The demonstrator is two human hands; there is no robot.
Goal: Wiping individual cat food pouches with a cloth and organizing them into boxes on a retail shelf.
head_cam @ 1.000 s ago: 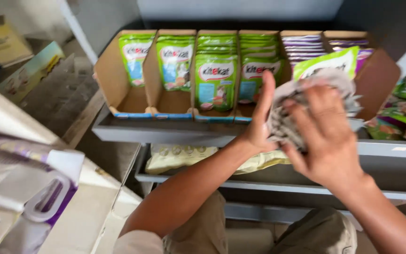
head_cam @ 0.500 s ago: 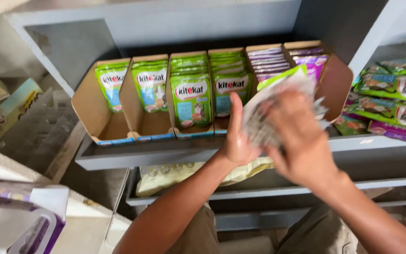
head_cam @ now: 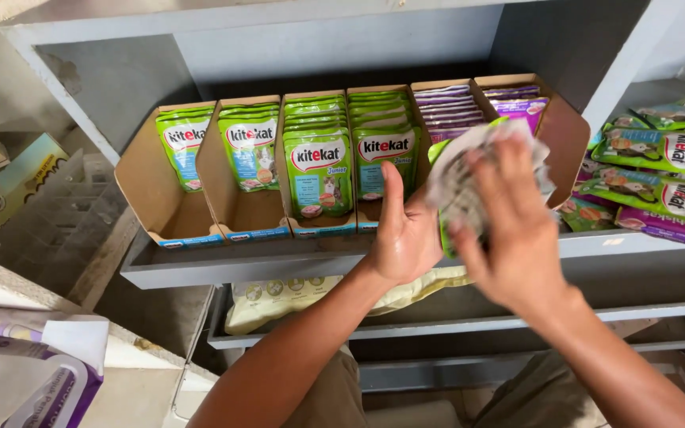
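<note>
- Head view, the surroundings: a grey-blue shelf unit (head_cam: 334, 257) fills the frame. Its upper board carries a row of open cardboard display trays (head_cam: 152, 202), set side by side from 9 o'clock across to 2 o'clock.
- The left trays hold upright green pet-food pouches (head_cam: 319, 170); the two trays toward 1 o'clock hold purple pouches (head_cam: 445, 107).
- At 3 o'clock, in the neighbouring bay, loose green and purple pouches (head_cam: 648, 186) lie flat in a heap.
- On the lower board, at 6 o'clock under the trays, lies a pale yellow bag (head_cam: 279, 297).
- At 8 o'clock a white and purple pack (head_cam: 37, 380) sits on a pale ledge; at 9 o'clock flat cartons (head_cam: 5, 186) lean against the wall.
- Hands: the left hand (head_cam: 406, 234) reaches up from 7 o'clock, palm turned right, thumb raised, cupping the lower edge of a bundle of pouches (head_cam: 457, 178) just in front of the purple trays.
- The right hand (head_cam: 513, 230) comes in from 5 o'clock, fingers (head_cam: 501, 170) spread over the bundle's front and pressing it; blurred, so the exact clasp is unclear, but both hands close on the bundle.
</note>
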